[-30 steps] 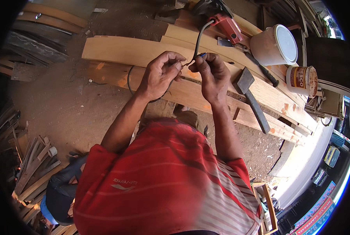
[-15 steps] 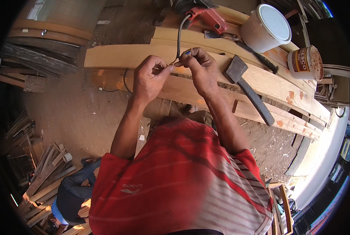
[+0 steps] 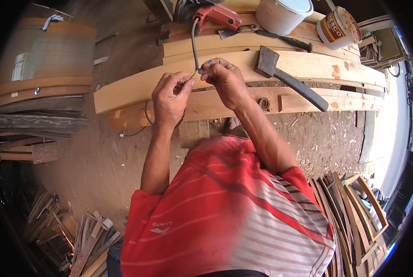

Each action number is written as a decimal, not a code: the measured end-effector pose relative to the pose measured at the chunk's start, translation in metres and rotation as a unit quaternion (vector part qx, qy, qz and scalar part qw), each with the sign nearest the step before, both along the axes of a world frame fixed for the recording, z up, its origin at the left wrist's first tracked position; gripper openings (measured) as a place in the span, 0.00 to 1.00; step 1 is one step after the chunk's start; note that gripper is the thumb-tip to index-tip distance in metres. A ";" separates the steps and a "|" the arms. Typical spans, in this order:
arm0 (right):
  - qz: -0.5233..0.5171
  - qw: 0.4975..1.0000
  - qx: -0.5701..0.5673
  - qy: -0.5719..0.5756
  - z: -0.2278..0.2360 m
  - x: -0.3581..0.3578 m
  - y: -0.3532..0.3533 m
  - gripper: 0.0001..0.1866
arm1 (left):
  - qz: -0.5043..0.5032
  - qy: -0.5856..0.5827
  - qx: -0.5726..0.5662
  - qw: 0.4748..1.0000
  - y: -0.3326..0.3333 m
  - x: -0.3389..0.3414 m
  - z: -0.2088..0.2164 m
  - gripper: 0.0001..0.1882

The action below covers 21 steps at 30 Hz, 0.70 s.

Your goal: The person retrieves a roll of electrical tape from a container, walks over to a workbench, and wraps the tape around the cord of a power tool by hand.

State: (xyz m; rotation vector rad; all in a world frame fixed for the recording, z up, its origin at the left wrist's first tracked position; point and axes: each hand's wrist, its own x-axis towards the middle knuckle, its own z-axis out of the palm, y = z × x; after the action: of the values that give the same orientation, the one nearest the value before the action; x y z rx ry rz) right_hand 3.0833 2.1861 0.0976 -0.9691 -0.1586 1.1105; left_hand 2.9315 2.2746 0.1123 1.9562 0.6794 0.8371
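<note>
A grey cable (image 3: 195,47) comes down from a red power tool (image 3: 218,16) toward my fingertips, over the pale planks. My left hand (image 3: 169,99) is closed, thumb and forefinger pinching a thin brownish wire (image 3: 193,75) near the cable's end. Just to its right, my right hand (image 3: 226,81) is closed in a pinch on a thin blue wire (image 3: 206,65). The fingertips of the two hands are close but apart. Where exactly the wires join is too small to make out.
A dark-headed mallet (image 3: 267,61) lies on the planks (image 3: 137,83) to the right. Behind it are a putty knife (image 3: 232,33), a black-handled tool (image 3: 298,44), a white bucket (image 3: 280,18) and a smaller tub (image 3: 333,32). A tape roll (image 3: 263,103) sits nearer me.
The view has shifted, so the bench things sit higher and further left. My fingertips have drawn slightly apart, and more of the blue wire shows.
</note>
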 end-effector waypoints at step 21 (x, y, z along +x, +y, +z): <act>-0.030 0.846 -0.261 -0.464 -0.010 0.008 -0.096 0.22 | -0.058 0.023 0.092 0.994 0.009 0.010 -0.010 0.04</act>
State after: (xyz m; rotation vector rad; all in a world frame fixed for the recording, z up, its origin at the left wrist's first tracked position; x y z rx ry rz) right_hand 3.0917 2.0903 0.0876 -1.9484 -0.6263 0.5332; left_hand 2.9412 2.2832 0.1021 2.1634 0.5245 0.8103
